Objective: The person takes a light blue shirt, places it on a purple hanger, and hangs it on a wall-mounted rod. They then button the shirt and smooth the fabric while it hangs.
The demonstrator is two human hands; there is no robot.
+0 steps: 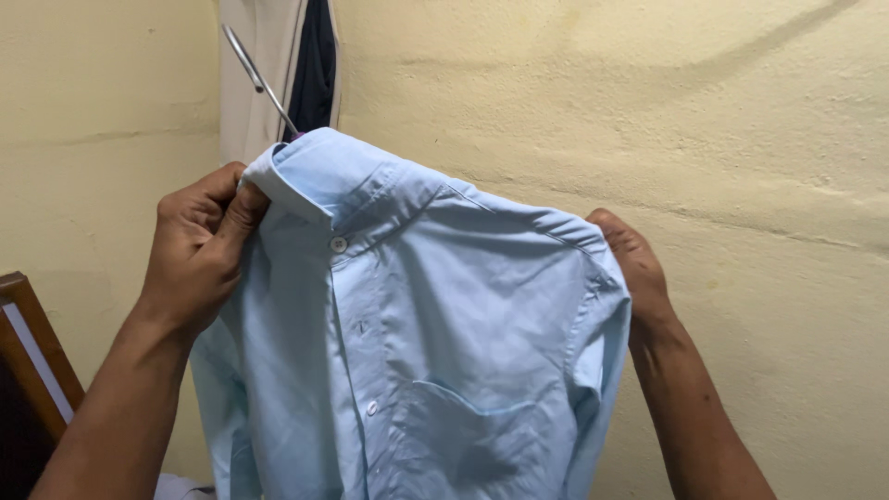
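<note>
A room in a home, by a clothes corner.
Rough yellow plastered wall (648,111); garments hanging at the upper left (278,74), a metal hanger hook (259,79), and a dark wooden furniture edge (28,352) at the lower left.

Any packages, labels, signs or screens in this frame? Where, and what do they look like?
None in view: no package, label, sign or screen.
Light blue shirt: held up against the yellow wall, buttoned, with a chest pocket.
Left hand: grips the shirt by the collar.
Right hand: behind the shirt's other shoulder.
Metal hanger hook: sticks up above the collar.
</note>
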